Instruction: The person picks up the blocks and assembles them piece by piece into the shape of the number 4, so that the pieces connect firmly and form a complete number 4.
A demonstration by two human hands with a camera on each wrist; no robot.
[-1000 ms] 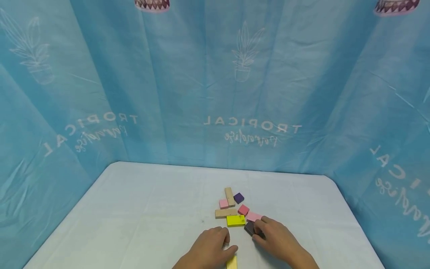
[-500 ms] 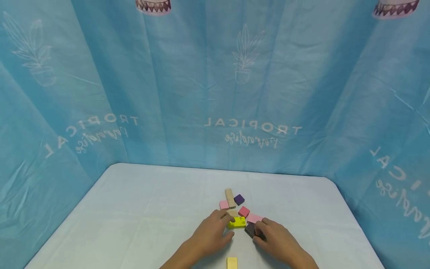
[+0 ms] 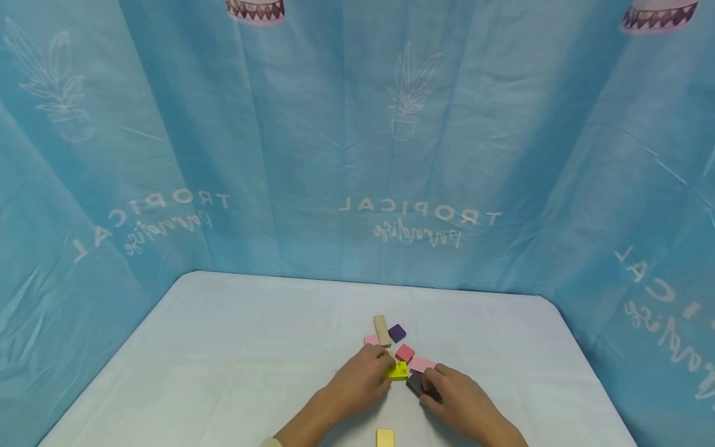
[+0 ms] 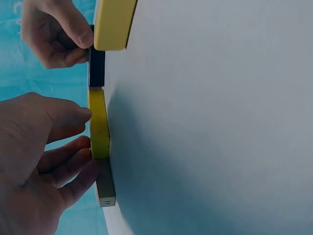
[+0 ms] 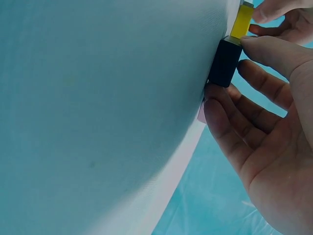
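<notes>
While the left hand point(image 3: 362, 380) and the right hand point(image 3: 460, 397) face each other low over the white tabletop point(image 3: 251, 360), the step in hand looks like lining up 2 blocks end to end. Left: narrow pinch on the bright yellow block point(image 3: 398, 372), thumb on the near side, fingers on the far side, with 1 outer fingertip at the near wooden bar point(image 4: 106, 183). Right: thumb and fingers bent round the black block point(image 3: 415, 383), gap only as wide as the block. Both blocks lie flat at the front of the layout, between the hands; their facing ends look touching in the wrist views.

Behind them: pink bar point(image 3: 421, 363) just beyond the black block, red-pink cube point(image 3: 404, 353) beside that bar, then pink cube point(image 3: 370, 339), far wooden bar point(image 3: 382, 330) and purple cube point(image 3: 397, 333). 1 pale yellow block point(image 3: 385, 437) sits apart, nearest the wearer.

Judging from this, the next move calls for small sideways nudges: right steadies black, left squares yellow against it, then both let go straight up. Risk: left fingers are crowded against the near wooden bar and could push it askew. Near wooden bar is mostly covered by the hand in the head view, so can't confirm its alignment there.
</notes>
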